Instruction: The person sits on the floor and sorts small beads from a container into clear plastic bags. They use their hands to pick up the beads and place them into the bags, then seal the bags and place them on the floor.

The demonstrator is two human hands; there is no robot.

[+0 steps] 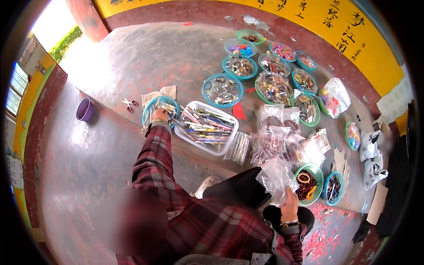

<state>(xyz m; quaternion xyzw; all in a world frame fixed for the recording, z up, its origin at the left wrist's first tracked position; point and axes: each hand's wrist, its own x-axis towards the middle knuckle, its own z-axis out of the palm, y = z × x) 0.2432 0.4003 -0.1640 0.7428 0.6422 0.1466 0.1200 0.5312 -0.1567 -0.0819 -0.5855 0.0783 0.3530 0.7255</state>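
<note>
My left hand (159, 115) reaches forward in a red plaid sleeve and rests in a teal bowl (150, 106) holding several pens; its fingers close around some of them. Just right of it stands a clear rectangular tub (191, 134) packed with more pens. My right hand (289, 204) stays close to my body and grips a crumpled clear plastic bag (276, 176). Beside that hand sits a green bowl (319, 171) of brown beaded bracelets.
Several teal and green bowls (222, 90) of trinkets spread across the worn red floor. Small clear bags (276, 132) lie piled in the middle. Scissors (129, 104), a purple cup (85, 109) and a yellow wall band (309, 17) are around.
</note>
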